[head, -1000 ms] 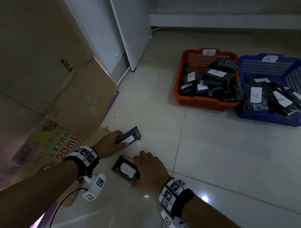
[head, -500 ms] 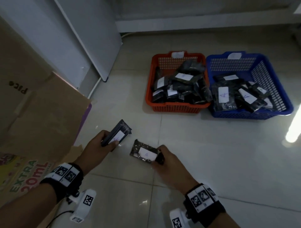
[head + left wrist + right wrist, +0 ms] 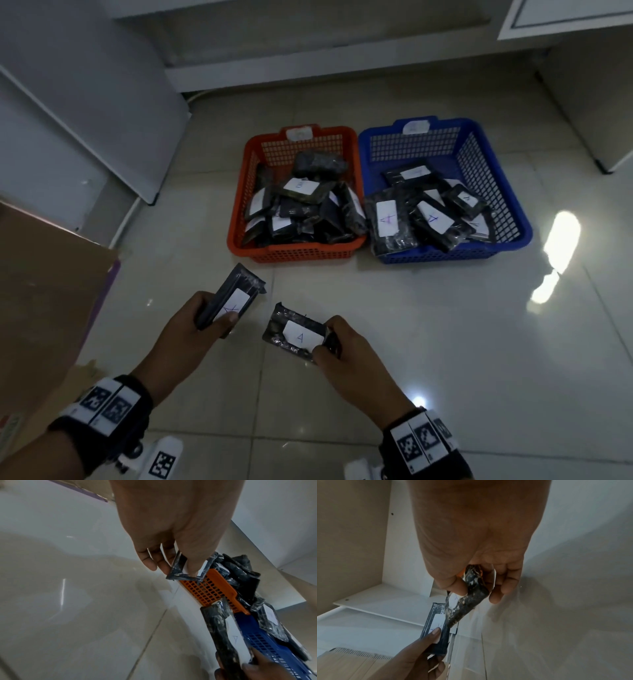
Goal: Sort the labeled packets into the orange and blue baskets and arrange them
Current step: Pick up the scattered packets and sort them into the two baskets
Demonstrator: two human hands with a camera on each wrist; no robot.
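- Glossy pale floor tiles [image 3: 445, 342] reflecting a bright light patch at right; white cabinet panels [image 3: 85, 113] standing behind and to the left, brown cardboard sheet [image 3: 44, 291] leaning at far left.
- Sitting side by side on the floor, touching: orange basket [image 3: 239, 219] on the left, blue basket [image 3: 513, 219] on the right. Both rigid plastic, rectangular, grid-mesh walls, white tag on the far rim of each.
- Holding piles of black packets, each wrapped in crinkly shiny film with a white rectangular label; labels in the blue basket reading "A" in blue pen, lettering in the orange one too small to read.
- Left hand [image 3: 191, 329] gripping the left packet [image 3: 233, 298] in the air in front of the orange basket: thumb pressing the white "A" label, fingers curling round the back edge. Flat, stiff, rectangular, tilting up and away.
- Right hand [image 3: 346, 349] pinching the right packet [image 3: 294, 332] by its right end, thumb on top, fingers curling underneath. Lumpier, film wrinkled and glinting, label "A" facing up.
- Both packets hanging above the tiles, near each other, not touching, well short of either basket.
- Black wristbands [image 3: 102, 414] with white square-coded markers wrapping both wrists.
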